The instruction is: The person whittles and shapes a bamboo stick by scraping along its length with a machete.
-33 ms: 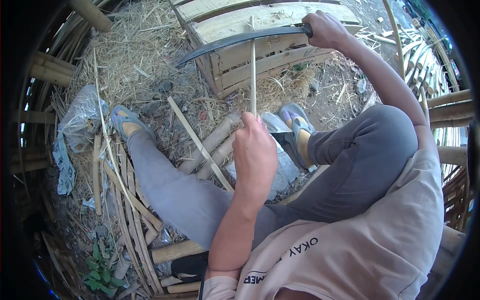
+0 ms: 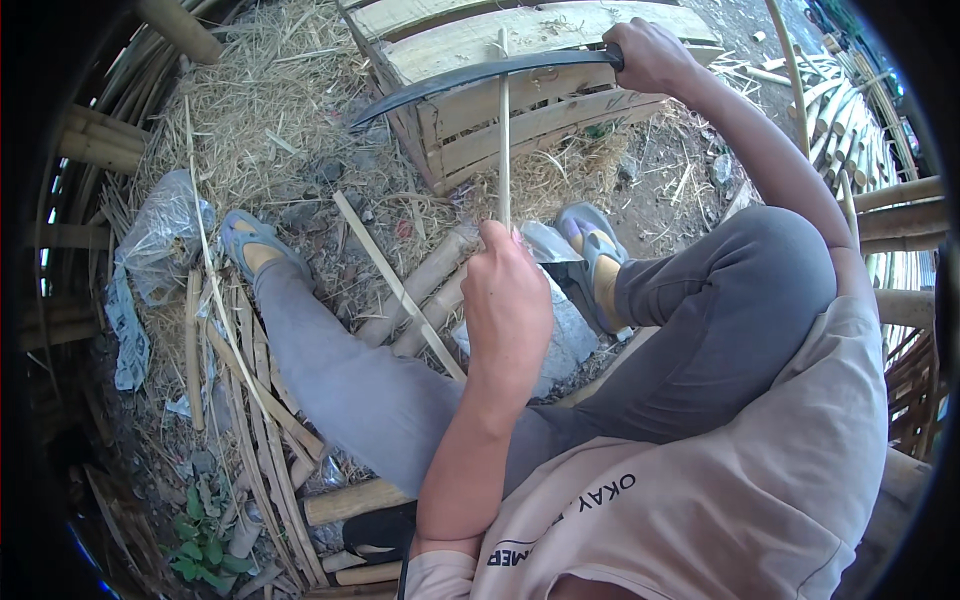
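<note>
My left hand is closed round the lower end of a thin, pale bamboo strip, which stands up away from the fist. In my right hand, at the upper right, is the dark handle of a long, curved machete. Its blade reaches leftward and crosses the strip near the strip's top; whether the edge bites into it I cannot tell. Behind both is a slatted wooden crate. Another flat bamboo strip slants from the ground to my left leg.
Straw covers the ground at the far left. A clear plastic bag lies left of my left foot, near several long bamboo poles. A grey stone block sits between my legs. Cut bamboo pieces are piled at the far right.
My left hand, the bamboo strip and the machete have shifted very slightly up and to the left. Both grips look the same.
</note>
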A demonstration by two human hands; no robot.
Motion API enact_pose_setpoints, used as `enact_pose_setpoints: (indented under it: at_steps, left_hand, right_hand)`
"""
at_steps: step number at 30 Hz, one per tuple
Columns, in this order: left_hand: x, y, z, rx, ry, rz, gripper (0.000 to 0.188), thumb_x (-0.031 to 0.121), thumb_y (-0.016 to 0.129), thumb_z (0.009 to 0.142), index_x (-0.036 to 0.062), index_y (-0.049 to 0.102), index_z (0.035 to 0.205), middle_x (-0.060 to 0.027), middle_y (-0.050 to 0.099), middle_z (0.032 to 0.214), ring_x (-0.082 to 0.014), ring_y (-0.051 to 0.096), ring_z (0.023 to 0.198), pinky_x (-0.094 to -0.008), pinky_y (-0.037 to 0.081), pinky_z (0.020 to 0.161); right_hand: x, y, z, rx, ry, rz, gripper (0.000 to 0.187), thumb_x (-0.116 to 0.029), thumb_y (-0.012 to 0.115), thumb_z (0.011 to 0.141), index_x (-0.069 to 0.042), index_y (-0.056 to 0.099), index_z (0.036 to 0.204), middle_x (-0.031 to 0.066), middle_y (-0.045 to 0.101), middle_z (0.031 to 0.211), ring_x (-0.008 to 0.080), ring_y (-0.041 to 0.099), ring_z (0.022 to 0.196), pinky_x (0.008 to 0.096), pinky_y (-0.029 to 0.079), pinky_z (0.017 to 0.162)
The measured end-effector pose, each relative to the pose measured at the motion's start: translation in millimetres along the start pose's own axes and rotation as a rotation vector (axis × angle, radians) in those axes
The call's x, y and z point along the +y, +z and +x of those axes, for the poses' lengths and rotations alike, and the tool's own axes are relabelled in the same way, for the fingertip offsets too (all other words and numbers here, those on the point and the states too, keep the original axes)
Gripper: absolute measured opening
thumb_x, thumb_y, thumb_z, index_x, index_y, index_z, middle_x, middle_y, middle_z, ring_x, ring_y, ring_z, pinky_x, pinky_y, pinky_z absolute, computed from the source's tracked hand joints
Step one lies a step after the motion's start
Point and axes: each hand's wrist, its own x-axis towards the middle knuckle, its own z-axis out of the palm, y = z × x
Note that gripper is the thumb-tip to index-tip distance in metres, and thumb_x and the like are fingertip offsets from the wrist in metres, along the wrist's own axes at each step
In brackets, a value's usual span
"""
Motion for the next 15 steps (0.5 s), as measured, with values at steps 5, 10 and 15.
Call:
enact_pose_setpoints:
  at_steps: [5, 10, 15]
  left_hand:
    - [7, 3, 4, -0.029, -0.006, -0.006, 0.018, 0.010, 0.047, 0.101, -0.0073, 0.050, 0.097, -0.0289, 0.064, 0.072, -0.0468, 0.067, 0.072, -0.0536, 0.053, 0.062]
    - [7, 7, -13, 0.002, 0.001, -0.061, 0.020, 0.010, 0.045, 0.102, -0.0059, 0.051, 0.093, -0.0290, 0.061, 0.067, -0.0481, 0.064, 0.069, -0.0545, 0.047, 0.058]
    - [0, 5, -15, 0.055, 0.040, -0.109, 0.020, 0.011, 0.044, 0.103, -0.0049, 0.050, 0.092, -0.0271, 0.059, 0.064, -0.0477, 0.062, 0.064, -0.0547, 0.042, 0.055]
  right_hand:
    - [23, 17, 5, 0.005, -0.002, 0.070, 0.012, -0.004, 0.065, 0.066, 0.000, 0.067, 0.077, 0.0217, 0.066, 0.073, 0.0413, 0.066, 0.077, 0.0487, 0.051, 0.072]
    - [56, 16, 10, 0.016, 0.170, -0.009, 0.017, -0.012, 0.062, 0.073, -0.001, 0.068, 0.085, 0.0247, 0.069, 0.082, 0.0418, 0.067, 0.079, 0.0495, 0.054, 0.075]
    - [122, 7, -4, 0.260, 0.366, -0.008, 0.022, -0.020, 0.066, 0.077, -0.001, 0.069, 0.089, 0.0197, 0.069, 0.079, 0.0370, 0.068, 0.077, 0.0462, 0.053, 0.075]
